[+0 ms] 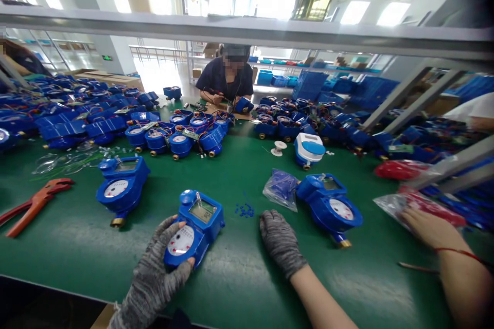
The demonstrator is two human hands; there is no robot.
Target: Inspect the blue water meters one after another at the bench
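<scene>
And the left hand [158, 262] has the meter [195, 229], gloved fingers spread round its near end, display up, close to the table's [247, 280] front edge. Over to the right hand [281, 241]: down on the green, just beside the blue bits [246, 210], fingertips tucked away, so whether it pinches anything, I can't tell. Beyond it, a bag [281, 187] of blue!

Meter [201, 232] at 7 o'clock looks like glossy blue plastic, gloves [281, 242] matt knit cloth, tabletop [235, 288] smooth, kinda shiny.
</scene>
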